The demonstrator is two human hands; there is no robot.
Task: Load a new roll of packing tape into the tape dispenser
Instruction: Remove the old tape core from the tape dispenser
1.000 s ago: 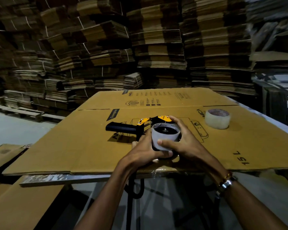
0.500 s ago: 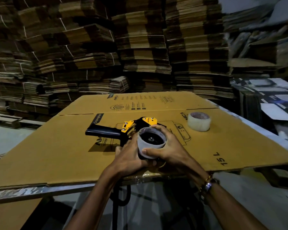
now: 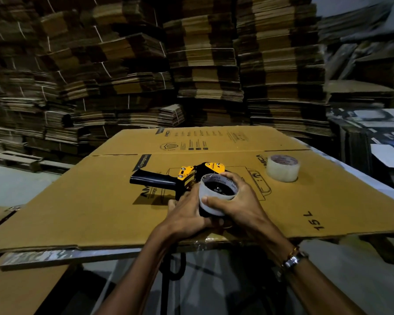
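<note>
A black and yellow tape dispenser (image 3: 168, 178) lies on its side on a flattened cardboard box (image 3: 100, 201), handle pointing left. An empty white cardboard tape core (image 3: 210, 206) sits on the dispenser's wheel. My right hand (image 3: 239, 201) grips the core, thumb on its near wall and fingers over its far rim. My left hand (image 3: 187, 212) holds the dispenser body at the core's left side. A new roll of clear packing tape (image 3: 282, 168) lies flat on the cardboard to the far right, apart from both hands.
The cardboard sheet covers a metal-edged table (image 3: 41, 258) whose near edge is just below my wrists. Tall stacks of flattened cartons (image 3: 191, 64) fill the background. More boxes (image 3: 373, 137) stand to the right of the table.
The view has shifted slightly. Both hands stay on the core and the dispenser in much the same grip; the core seems barely moved.
</note>
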